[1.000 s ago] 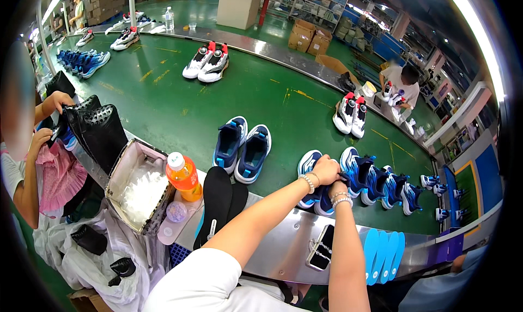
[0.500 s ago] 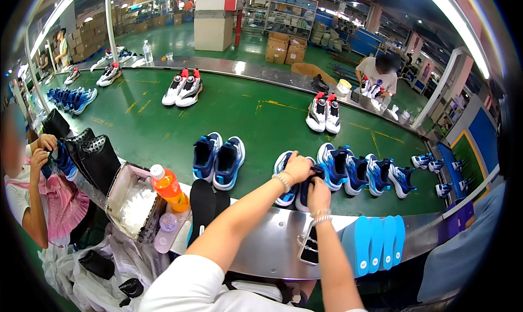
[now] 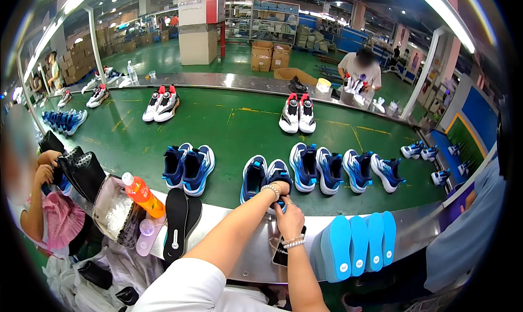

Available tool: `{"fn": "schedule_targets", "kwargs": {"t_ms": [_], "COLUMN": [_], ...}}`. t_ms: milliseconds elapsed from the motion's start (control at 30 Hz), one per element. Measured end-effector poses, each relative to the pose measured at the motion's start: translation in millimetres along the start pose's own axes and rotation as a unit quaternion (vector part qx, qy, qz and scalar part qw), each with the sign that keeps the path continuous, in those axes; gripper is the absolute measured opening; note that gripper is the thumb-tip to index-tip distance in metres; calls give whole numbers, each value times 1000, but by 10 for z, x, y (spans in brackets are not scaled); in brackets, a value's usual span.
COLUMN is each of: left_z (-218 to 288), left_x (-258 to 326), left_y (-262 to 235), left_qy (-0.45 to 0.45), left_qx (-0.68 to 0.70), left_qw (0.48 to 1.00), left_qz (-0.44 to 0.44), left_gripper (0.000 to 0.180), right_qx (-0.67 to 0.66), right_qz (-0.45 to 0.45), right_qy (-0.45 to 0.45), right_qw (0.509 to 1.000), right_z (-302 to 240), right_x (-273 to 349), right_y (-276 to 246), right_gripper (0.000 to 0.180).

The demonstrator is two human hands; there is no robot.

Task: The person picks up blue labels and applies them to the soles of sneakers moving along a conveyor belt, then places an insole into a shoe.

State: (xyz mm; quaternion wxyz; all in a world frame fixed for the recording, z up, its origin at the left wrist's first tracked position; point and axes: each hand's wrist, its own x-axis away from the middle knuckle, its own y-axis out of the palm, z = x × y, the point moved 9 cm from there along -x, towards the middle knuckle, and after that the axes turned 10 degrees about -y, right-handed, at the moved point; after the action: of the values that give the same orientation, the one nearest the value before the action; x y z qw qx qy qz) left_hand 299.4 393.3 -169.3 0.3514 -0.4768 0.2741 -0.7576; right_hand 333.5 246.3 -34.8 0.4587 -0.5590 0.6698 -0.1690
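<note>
A pair of blue sneakers with white soles stands in front of me on the green work surface, heels toward me. My left hand (image 3: 280,189) reaches into the opening of the pair's right sneaker (image 3: 278,169), its fingers hidden inside. My right hand (image 3: 290,218) is at the heel of that same sneaker, its fingers closed on the back rim. The left sneaker (image 3: 253,177) of the pair sits beside it, untouched. Under my right wrist a phone (image 3: 281,255) lies on the metal edge.
Several blue sneakers (image 3: 330,170) line up to the right, another pair (image 3: 197,170) to the left. Blue insoles (image 3: 335,249) and black insoles (image 3: 175,225) lie on the metal edge, near an orange bottle (image 3: 144,195) and an open box (image 3: 111,206). White-and-red sneakers (image 3: 298,114) stand farther back. People work on both sides.
The view has shifted, so the scene sits farther left. My left hand has gone from the top of the right sneaker down into its opening; my right hand has come to its heel.
</note>
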Motion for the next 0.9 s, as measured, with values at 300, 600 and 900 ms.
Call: {"fn": "schedule_targets", "kwargs": {"t_ms": [300, 600, 900], "left_z": [-137, 103, 348], "left_x": [-143, -283, 1003], "left_y": [362, 426, -1147], "left_qy": [154, 267, 38], "left_qx": [-338, -412, -362], "left_qw": [928, 865, 904], "left_qz": [6, -107, 222], "left_gripper": [26, 24, 17], "right_qx": [-110, 172, 210], "right_qz": [-82, 86, -92], "right_qy": [31, 74, 47], "right_qw": [990, 979, 972], "right_z": [99, 1114, 875], "right_x": [347, 1246, 1166], "right_y": [-411, -1955, -1729], "right_gripper": [33, 40, 61]}}
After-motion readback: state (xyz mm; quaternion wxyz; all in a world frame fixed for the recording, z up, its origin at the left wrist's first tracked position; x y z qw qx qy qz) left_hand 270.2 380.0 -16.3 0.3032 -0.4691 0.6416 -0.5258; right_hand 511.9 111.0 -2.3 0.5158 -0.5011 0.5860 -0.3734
